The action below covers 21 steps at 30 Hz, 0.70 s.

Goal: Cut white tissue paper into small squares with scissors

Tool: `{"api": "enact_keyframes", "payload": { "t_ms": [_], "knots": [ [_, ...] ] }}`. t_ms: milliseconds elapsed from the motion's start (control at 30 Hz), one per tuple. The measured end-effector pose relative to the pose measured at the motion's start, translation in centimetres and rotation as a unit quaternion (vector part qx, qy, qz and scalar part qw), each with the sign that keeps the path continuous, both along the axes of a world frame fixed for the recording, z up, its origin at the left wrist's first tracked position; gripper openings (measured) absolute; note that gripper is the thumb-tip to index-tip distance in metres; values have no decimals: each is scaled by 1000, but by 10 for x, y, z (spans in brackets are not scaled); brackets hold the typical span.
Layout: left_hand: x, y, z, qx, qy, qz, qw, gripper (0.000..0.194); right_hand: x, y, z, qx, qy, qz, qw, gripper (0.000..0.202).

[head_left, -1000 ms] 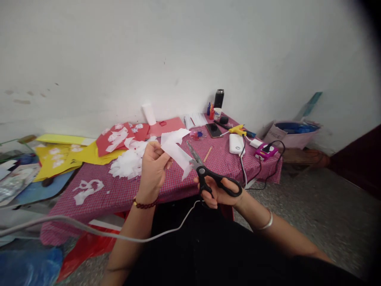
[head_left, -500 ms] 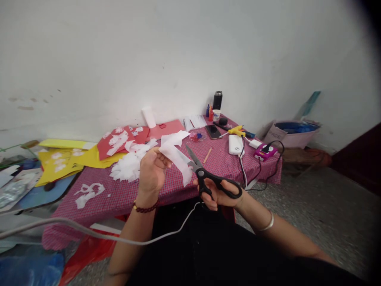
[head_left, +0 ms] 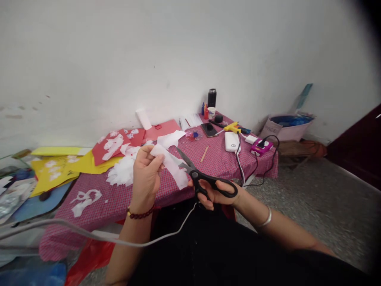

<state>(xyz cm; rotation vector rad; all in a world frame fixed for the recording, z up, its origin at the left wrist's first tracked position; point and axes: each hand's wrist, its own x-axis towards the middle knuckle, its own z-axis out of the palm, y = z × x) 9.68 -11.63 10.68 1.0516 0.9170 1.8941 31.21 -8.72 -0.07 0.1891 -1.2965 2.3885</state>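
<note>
My left hand (head_left: 148,169) pinches the upper left end of a white paper strip (head_left: 171,165) between thumb and fingers. Black-handled scissors (head_left: 195,174) are held in my right hand (head_left: 212,192), with fingers through the loops. Their blades are parted and point up and left, at the right edge of the strip. Both hands are over the front edge of the table. Behind the strip, another white paper piece (head_left: 170,140) is in view. A heap of white paper (head_left: 121,171) lies just left of my left hand.
The checked tablecloth (head_left: 119,198) bears red sheets (head_left: 162,130), yellow paper (head_left: 92,163), a wooden stick (head_left: 204,154), a phone (head_left: 209,130), a yellow glue gun (head_left: 232,127), a white power bank (head_left: 232,142) and a purple power strip (head_left: 261,146). A white cable (head_left: 131,243) crosses in front of me.
My left thumb has closed onto the strip, where the fingers were looser before. The strip now appears separate from the paper piece behind it. The whole view has shifted slightly.
</note>
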Motion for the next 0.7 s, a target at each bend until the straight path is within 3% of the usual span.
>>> {"api": "enact_keyframes", "payload": {
  "t_ms": [100, 200, 367, 700],
  "knots": [
    [-2, 0, -2, -1, -13, -28, 1000, 46, -1, 0, 1, 16, 11, -5, 1000, 68],
    [-3, -1, -5, -9, -6, -56, 998, 58, -2, 0, 3, 19, 15, -5, 1000, 65],
    [3, -2, -8, -34, -3, -53, 998, 57, -5, -2, 1, -12, 6, 20, 1000, 66],
    [6, -5, -22, -74, 4, -50, 996, 60, -18, -12, 4, -77, -12, -11, 997, 66]
  ]
}}
